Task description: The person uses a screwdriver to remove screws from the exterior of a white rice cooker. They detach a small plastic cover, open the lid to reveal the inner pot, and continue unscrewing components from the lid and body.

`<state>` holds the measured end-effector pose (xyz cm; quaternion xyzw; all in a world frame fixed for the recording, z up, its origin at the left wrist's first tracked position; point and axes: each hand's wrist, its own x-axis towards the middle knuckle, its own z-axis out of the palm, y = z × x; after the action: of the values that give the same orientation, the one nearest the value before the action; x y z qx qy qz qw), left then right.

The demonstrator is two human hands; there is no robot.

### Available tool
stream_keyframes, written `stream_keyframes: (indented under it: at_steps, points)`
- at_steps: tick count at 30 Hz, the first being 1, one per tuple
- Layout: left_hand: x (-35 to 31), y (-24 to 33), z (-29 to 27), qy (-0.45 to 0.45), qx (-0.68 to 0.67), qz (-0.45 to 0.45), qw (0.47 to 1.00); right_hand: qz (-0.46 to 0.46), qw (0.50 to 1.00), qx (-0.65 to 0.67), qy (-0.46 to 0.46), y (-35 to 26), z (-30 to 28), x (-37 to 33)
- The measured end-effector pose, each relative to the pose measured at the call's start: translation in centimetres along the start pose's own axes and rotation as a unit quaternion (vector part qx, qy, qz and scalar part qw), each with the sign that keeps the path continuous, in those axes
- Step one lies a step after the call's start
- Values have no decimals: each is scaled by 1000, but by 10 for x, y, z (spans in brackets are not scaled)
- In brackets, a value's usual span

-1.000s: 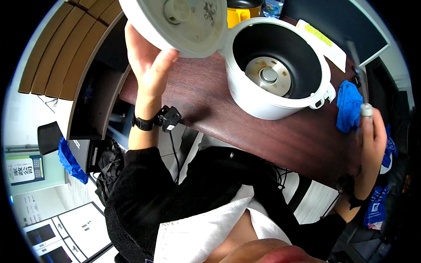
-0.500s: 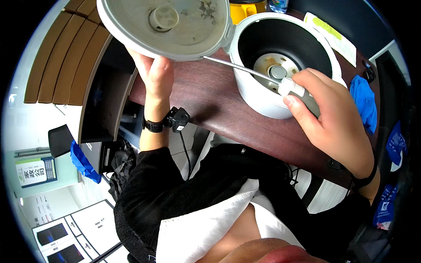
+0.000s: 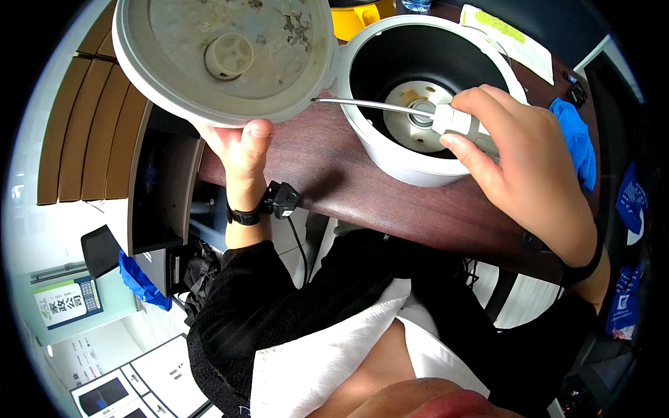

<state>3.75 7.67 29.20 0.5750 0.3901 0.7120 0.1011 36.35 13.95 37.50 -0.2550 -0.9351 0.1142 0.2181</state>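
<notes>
A white rice cooker [image 3: 411,173] stands on the table with its lid [image 3: 275,73] swung up to the left. Dark stains and a round vent piece [image 3: 228,57] show on the lid's inner face. My left hand [image 3: 244,150] holds the lid's lower rim, thumb in front, the other fingers largely hidden behind it. My right hand [image 3: 519,150] is closed round the grey and white handle of a screwdriver [image 3: 456,121], above the cooker's opening. Its long shaft points left across the cooker, the tip at the lid's rim near the hinge. The cooker's metal heating plate [image 3: 401,125] lies exposed inside.
Behind the cooker is a yellow pot [image 3: 359,21] beside a plastic bottle [image 3: 416,5]. A white and green cloth or packet [image 3: 512,42] lies at the back right, a blue cloth [image 3: 575,143] at the right edge. Brown boxes [image 3: 73,132] stand left on a shelf unit.
The view has shifted, so cooker and lid appear farther left. The lid's inner face shows more fully. The screwdriver shaft has turned nearer level, its tip closer to the hinge.
</notes>
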Motion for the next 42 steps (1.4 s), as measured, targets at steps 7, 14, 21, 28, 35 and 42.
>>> stream_keyframes:
  at_steps: [7,14,21,28,35,42]
  points:
    - [4,11,8,-6,43,45,998,24,1000,6,-14,-5,-1,-1]
    - [1,14,1,-9,40,54,998,12,999,36,1,-22,-2,-4]
    - [10,34,9,-82,-31,29,996,32,994,103,3,-32,-1,-8]
    - [27,43,11,-132,74,46,987,8,996,88,29,-31,-16,-23]
    - [48,52,51,-174,200,234,935,81,986,141,42,-34,-27,-46]
    - [43,48,71,-207,241,350,881,191,962,191,26,-35,-31,-79]
